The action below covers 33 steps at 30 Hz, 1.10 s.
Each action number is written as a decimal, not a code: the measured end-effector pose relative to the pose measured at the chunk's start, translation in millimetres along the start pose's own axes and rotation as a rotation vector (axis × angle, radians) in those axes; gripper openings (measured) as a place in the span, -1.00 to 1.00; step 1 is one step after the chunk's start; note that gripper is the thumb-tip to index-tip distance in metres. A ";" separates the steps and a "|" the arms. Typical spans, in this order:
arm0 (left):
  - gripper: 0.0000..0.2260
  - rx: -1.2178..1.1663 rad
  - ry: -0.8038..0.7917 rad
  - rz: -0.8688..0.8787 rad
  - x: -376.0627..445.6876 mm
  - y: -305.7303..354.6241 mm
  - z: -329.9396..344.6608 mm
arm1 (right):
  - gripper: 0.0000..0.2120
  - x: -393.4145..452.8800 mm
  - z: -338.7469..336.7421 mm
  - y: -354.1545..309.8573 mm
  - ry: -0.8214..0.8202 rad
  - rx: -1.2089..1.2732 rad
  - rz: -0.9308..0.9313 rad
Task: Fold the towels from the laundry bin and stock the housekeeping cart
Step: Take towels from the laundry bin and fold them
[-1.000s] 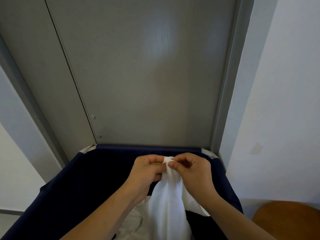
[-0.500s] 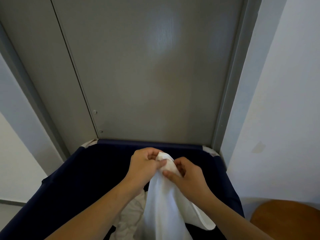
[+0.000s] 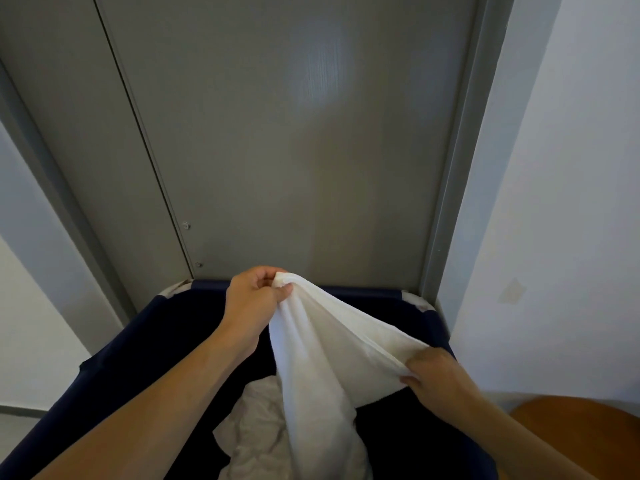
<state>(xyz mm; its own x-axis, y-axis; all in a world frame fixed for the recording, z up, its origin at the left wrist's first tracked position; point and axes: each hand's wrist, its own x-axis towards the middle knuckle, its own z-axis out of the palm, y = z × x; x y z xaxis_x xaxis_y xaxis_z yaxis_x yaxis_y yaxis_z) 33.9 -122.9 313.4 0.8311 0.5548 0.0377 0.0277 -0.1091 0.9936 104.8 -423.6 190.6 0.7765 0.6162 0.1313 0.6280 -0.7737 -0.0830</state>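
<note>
A white towel (image 3: 332,344) is pinched at its top corner between the curled fingers (image 3: 266,275) and thumb of the left hand (image 3: 254,299), which is held up above the far rim of a navy fabric laundry bin (image 3: 114,368). A second point along the towel's upper edge is gripped by the right hand (image 3: 433,375), whose fingers are curled round the cloth near the bin's right rim; the fingertips themselves are partly hidden by the fabric. Between the two hands the upper edge is drawn taut in a line that slopes down from the left hand to the right. Below that line, the rest of the towel is seen hanging in loose folds into the bin. Both bare forearms are extended over the bin's near edge.

At the bottom of the bin, just beside the hanging cloth and toward the near edge, more white laundry (image 3: 252,434) is seen lying crumpled against the dark lining. The bin's pale corner fittings are visible at its two far corners.

The bin is set against a grey door (image 3: 294,150) framed in grey metal, with pale walls (image 3: 571,168) on either side. Part of a rounded brown wooden surface (image 3: 581,431) is seen beyond the bin's right side, at the lower right.
</note>
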 end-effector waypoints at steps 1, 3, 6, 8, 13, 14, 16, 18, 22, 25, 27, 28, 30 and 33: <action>-0.84 0.004 0.016 0.002 2.9 -2.1 -3.1 | -0.65 -0.2 0.2 9.5 0.121 -0.046 -0.048; -0.84 0.009 0.052 0.006 8.2 -5.6 -9.7 | -0.64 -1.8 -9.4 22.9 0.237 -0.118 -0.028; -0.83 0.001 0.078 0.005 13.3 -7.2 -17.6 | -0.55 -1.3 -28.7 39.3 0.154 -0.110 0.069; -0.84 0.023 0.071 0.013 15.7 -7.1 -20.5 | -0.51 1.4 -42.6 45.9 0.088 -0.055 0.097; -0.86 0.041 0.084 0.013 27.5 0.6 -32.9 | -0.76 13.6 -72.3 34.3 0.117 0.385 0.244; -0.86 0.045 0.089 0.013 30.2 3.0 -36.3 | -0.81 15.4 -79.2 28.4 0.163 0.483 0.288; -0.87 0.045 0.098 0.020 34.8 8.7 -43.4 | -0.81 21.0 -90.6 14.5 0.199 0.615 0.369; -0.89 0.038 0.095 0.041 39.1 14.0 -50.3 | -0.79 26.8 -101.6 -1.5 0.250 0.710 0.418; -0.91 -0.008 0.070 0.117 50.7 20.3 -71.3 | -0.76 34.2 -128.3 -32.9 0.441 1.120 0.464; -0.91 -0.048 0.037 0.123 56.5 27.8 -88.5 | -0.79 41.4 -151.2 -52.8 0.447 1.297 0.529; -0.91 -0.037 0.025 0.121 58.9 35.9 -94.7 | -0.90 48.8 -168.8 -65.0 0.430 1.290 0.587; -0.89 -0.027 0.026 0.139 59.4 44.8 -98.0 | -0.91 52.9 -180.1 -69.9 0.459 1.298 0.592; -0.84 -0.088 0.052 0.244 63.8 75.1 -108.0 | -0.91 59.8 -212.0 -78.5 0.595 1.327 0.506; -0.88 -0.369 0.050 0.406 66.6 125.5 -123.5 | -0.89 68.0 -253.8 -90.0 0.778 1.361 0.335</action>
<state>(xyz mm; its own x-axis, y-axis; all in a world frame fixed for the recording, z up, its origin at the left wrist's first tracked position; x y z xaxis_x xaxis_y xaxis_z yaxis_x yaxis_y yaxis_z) 24.2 2.2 453.7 0.7069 0.5680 0.4215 -0.4933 -0.0312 0.8693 88.3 -349.3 457.8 0.9357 -0.0965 0.3394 0.3489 0.1100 -0.9307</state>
